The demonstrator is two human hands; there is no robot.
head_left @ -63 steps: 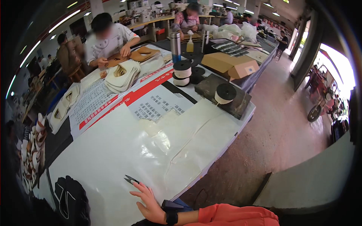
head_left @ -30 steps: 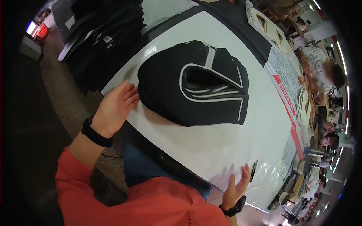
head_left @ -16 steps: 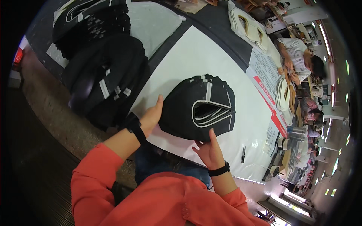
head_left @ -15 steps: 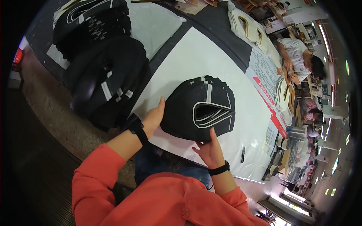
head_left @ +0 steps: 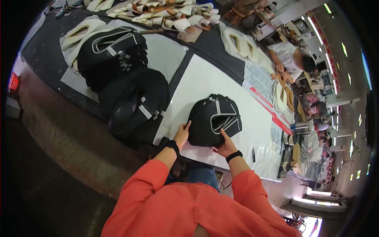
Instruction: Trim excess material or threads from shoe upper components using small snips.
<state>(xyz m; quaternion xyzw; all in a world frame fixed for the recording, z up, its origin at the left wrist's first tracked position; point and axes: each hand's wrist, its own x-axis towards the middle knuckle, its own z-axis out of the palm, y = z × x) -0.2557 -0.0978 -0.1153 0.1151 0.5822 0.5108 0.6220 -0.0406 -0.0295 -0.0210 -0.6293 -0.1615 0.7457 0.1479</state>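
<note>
A stack of black shoe-upper pieces [head_left: 203, 132] lies on white sheeting [head_left: 193, 87] in front of me. White lines edge its opening, and a white strip runs across the top. At its near left side, my left hand [head_left: 181, 136] grips the edge with the thumb up along it; the other fingers are mostly hidden. My right hand [head_left: 226, 147] is closed on the near right edge, thumb on top by the opening and fingers partly underneath.
Two larger piles of black pieces [head_left: 136, 98] stand at left. Cream pieces [head_left: 239, 43] and many brown-and-cream ones [head_left: 169, 15] lie at the back. A pen-like tool [head_left: 253, 155] and thread spools [head_left: 290, 140] are at right. A person in white [head_left: 286, 57] works across the table.
My view has pulled back and shows more of the table. The left hand has slid toward the stack's near corner, and the right hand has closed more on its near edge.
</note>
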